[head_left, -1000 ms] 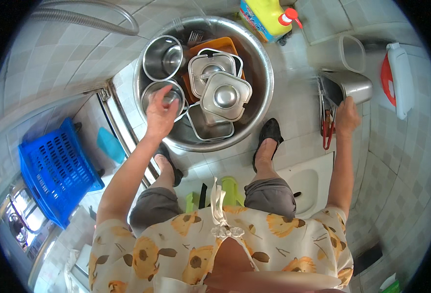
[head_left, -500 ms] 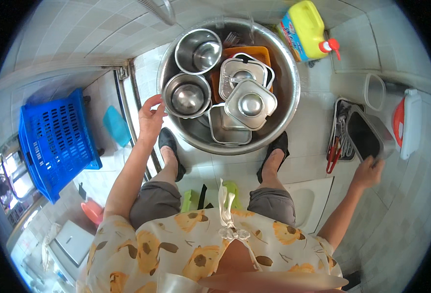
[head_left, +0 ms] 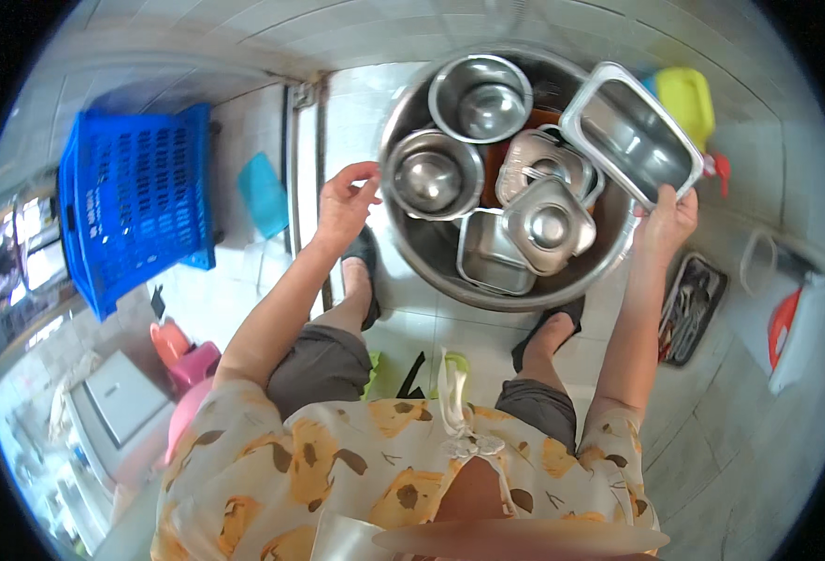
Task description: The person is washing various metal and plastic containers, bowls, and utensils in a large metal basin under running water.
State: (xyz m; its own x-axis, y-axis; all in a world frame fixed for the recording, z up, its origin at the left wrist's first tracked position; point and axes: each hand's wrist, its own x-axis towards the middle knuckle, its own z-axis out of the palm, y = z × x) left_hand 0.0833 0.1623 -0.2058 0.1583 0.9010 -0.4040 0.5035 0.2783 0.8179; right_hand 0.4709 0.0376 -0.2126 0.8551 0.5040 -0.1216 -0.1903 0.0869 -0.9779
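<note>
A deep rectangular steel pan [head_left: 632,131] is tilted over the right side of the large metal basin [head_left: 412,266], its hollow facing up. My right hand [head_left: 671,220] grips its near end by the rim. My left hand [head_left: 345,204] hovers beside the basin's left rim, fingers loosely bent and apart, holding nothing. Nearest to it inside the basin is a round steel pot [head_left: 431,178]. Another round steel pot [head_left: 482,98] stands behind that one. Square steel lids [head_left: 551,224] overlap on the right, with a small square steel container [head_left: 487,252] partly under them.
A yellow jug [head_left: 688,103] with a red pump stands beyond the basin, partly behind the pan. On the right floor lie a cutlery tray [head_left: 693,309] and a white lid with red [head_left: 788,327]. A blue crate [head_left: 136,201] and a light-blue plastic piece [head_left: 263,196] are at left.
My right hand has carried the rectangular pan from beside the cutlery tray up and left to the basin. My left hand stays near the basin's left rim. The whole view has shifted.
</note>
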